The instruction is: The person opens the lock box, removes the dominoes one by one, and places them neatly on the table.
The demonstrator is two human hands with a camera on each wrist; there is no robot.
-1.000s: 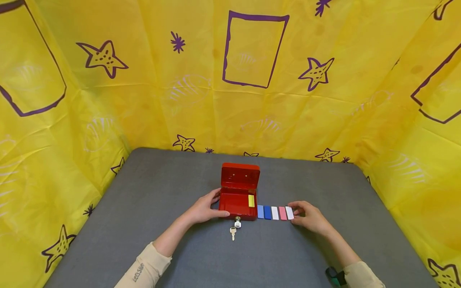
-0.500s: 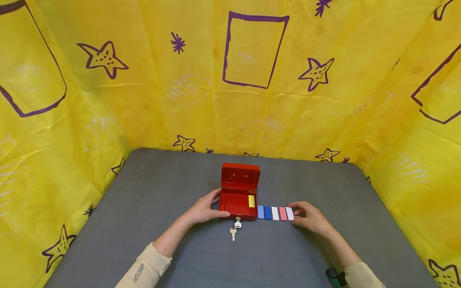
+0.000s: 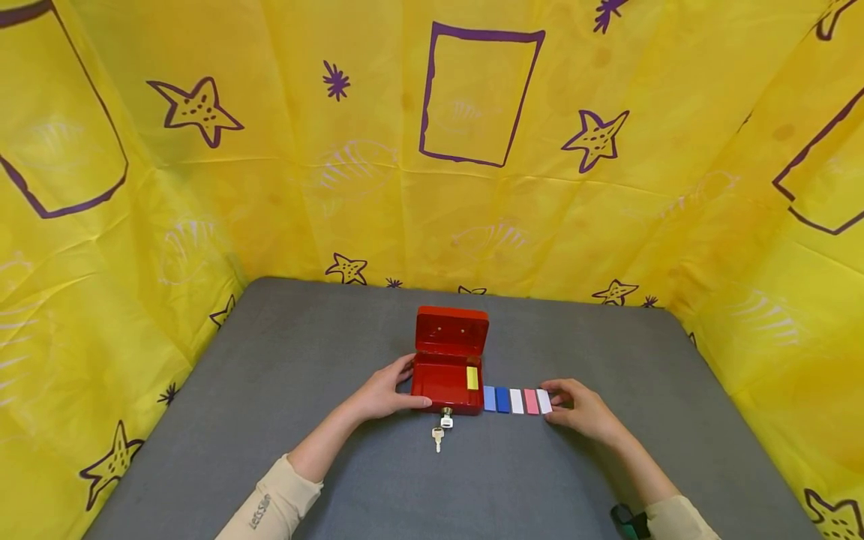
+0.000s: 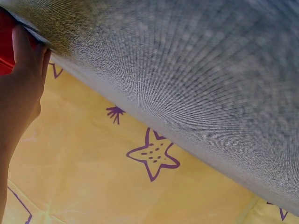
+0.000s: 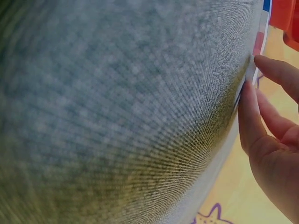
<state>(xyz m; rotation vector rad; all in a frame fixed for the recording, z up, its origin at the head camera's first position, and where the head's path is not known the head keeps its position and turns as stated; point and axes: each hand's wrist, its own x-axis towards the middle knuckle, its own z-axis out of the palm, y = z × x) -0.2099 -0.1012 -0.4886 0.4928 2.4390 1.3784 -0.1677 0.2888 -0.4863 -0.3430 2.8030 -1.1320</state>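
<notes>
A red metal cash box (image 3: pixel 439 379) stands with its lid (image 3: pixel 451 334) raised. Inside it, against the right wall, is a yellow block (image 3: pixel 472 378). My left hand (image 3: pixel 383 391) grips the box's left side, thumb along the front rim, fingers toward the back corner. To the right of the box lies a row of small flat blocks: light blue (image 3: pixel 489 399), dark blue (image 3: pixel 502 400), white (image 3: pixel 517 401), pink (image 3: pixel 532 401) and a last white block (image 3: pixel 544 401). My right hand (image 3: pixel 582 409) pinches that last block by its two ends, thumb at the near end.
One key (image 3: pixel 447 420) sits in the lock at the box's front, and a second key (image 3: pixel 437 439) hangs from it. The grey tabletop (image 3: pixel 324 322) is bordered by yellow cloth (image 3: pixel 270 187) printed with purple stars. A dark wrist strap (image 3: pixel 629 519) shows by the right sleeve.
</notes>
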